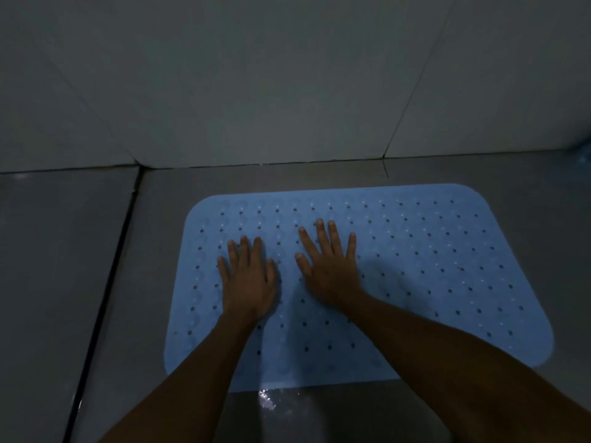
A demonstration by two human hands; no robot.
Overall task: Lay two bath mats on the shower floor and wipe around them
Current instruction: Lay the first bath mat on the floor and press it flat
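A light blue rubber bath mat [441, 270] with rows of small round holes lies flat on the grey shower floor [57, 266], its far edge close to the wall. My left hand [248, 279] presses flat on the mat's left part with straight, spread fingers. My right hand [329, 266] lies flat beside it, nearer the mat's middle, fingers also straight and spread. Both palms face down and hold nothing. Only one mat is fully in view.
A pale tiled wall [256, 91] rises just behind the mat. A dark groove [108, 276] runs down the floor at the left. A wet, glinting patch [267, 402] sits at the mat's near edge. Something bluish [583, 159] shows at the far right edge.
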